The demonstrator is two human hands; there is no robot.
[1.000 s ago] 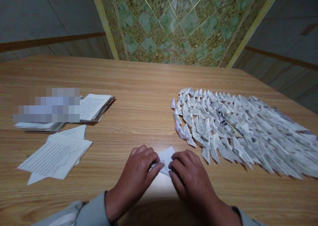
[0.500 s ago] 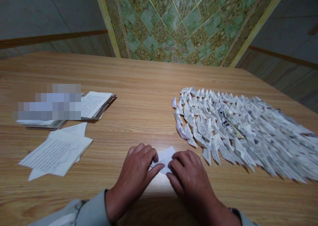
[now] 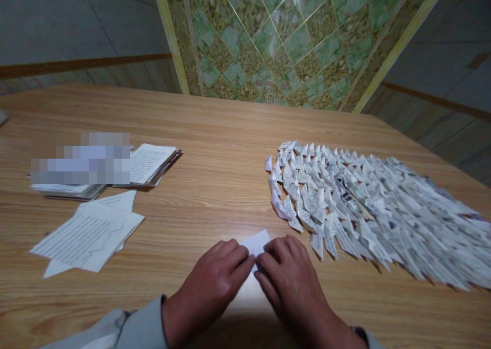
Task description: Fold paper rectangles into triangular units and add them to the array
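Between my two hands, near the front of the table, lies a small white folded sheet of paper [image 3: 256, 242]. My left hand [image 3: 222, 269] grips its left side, the thumb and fingers pressed together at the near edge. On the right side my right hand [image 3: 289, 267] pinches the same paper with curled fingers. Both thumbs meet close to the paper's middle, so its near part is covered by my fingers. Many folded paper boats [image 3: 326, 185], some with print on them, stand in tight rows to the right of my hands.
Loose sheets with printed lines [image 3: 92, 231] overlap on the left of the wooden table [image 3: 215, 175]. Behind them sit a paper stack [image 3: 149, 162] and a second pile, partly blurred out. A green tiled panel [image 3: 268, 42] rises beyond the far edge.
My left hand has rolled inward, its thumb moving from on top of the paper to the near edge beside my right fingers. Less of the paper shows now. The view has tilted slightly.
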